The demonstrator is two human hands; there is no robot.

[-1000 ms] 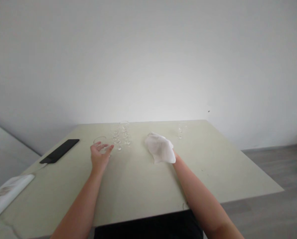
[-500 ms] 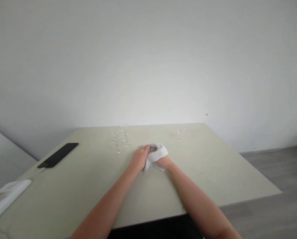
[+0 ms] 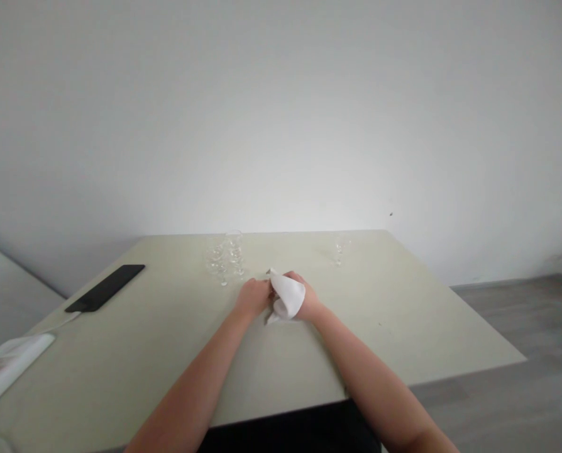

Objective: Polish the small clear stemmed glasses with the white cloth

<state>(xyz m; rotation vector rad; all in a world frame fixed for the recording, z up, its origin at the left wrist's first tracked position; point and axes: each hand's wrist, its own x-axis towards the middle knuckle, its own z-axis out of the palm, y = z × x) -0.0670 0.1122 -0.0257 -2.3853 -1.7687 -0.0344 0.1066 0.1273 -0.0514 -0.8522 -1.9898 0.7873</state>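
A white cloth (image 3: 288,296) is bunched between my two hands above the middle of the table. My right hand (image 3: 310,302) is closed on the cloth from the right, which partly covers its fingers. On the cloth's left edge, my left hand (image 3: 254,296) is curled into a closed grip; what lies within its fingers is hidden. Whether the folds wrap something cannot be seen. Beyond my left hand stands a group of several clear stemmed glasses (image 3: 234,251). Another clear stemmed glass (image 3: 339,250) stands apart, farther back on the right.
The pale table (image 3: 403,321) meets a white wall (image 3: 281,126) at the back. Along its left side lies a flat black object (image 3: 105,288) by a white cable. A white packet with brownish marks (image 3: 14,365) is near the left front. Grey floor shows at right.
The cloth has turned and folded over into a cone-like shape between my hands. My left hand has shifted slightly left and its fingers have curled in. The view has tilted a little.
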